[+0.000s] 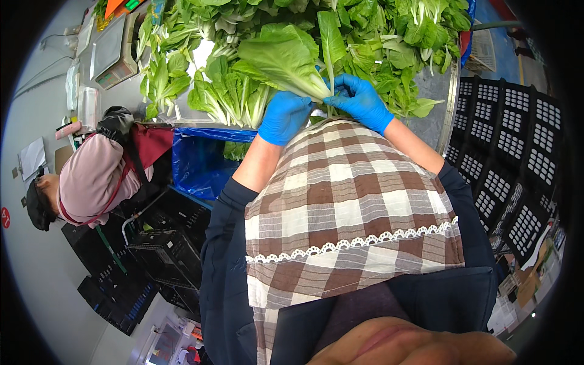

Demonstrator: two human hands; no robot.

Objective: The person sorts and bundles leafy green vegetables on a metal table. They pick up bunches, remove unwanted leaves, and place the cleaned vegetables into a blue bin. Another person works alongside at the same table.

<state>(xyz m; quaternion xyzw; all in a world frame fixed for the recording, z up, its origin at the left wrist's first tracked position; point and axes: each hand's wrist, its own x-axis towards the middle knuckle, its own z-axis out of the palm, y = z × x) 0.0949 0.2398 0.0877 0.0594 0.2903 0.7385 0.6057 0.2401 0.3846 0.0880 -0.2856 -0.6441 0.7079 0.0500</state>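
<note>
My left hand (285,116), in a blue glove, grips the base of a head of leafy greens (283,59) just before my apron. The broad leaves point away from me and to the left. With thumb and fingers my right hand (362,101), gloved the same way, pinches the stalk of a single upright leaf (331,43) beside that base. Both hands nearly meet over the near edge of the metal table (426,130). Left of my left hand lies a bunch of greens (232,98), its pale stalks towards me.
Piled greens (383,27) cover the table's far part. A weighing scale (114,50) stands at far left. Below the table edge is a blue-lined bin (196,164) with some leaves inside. Another person (91,178) is at left. Black perforated crates (506,132) stand at right.
</note>
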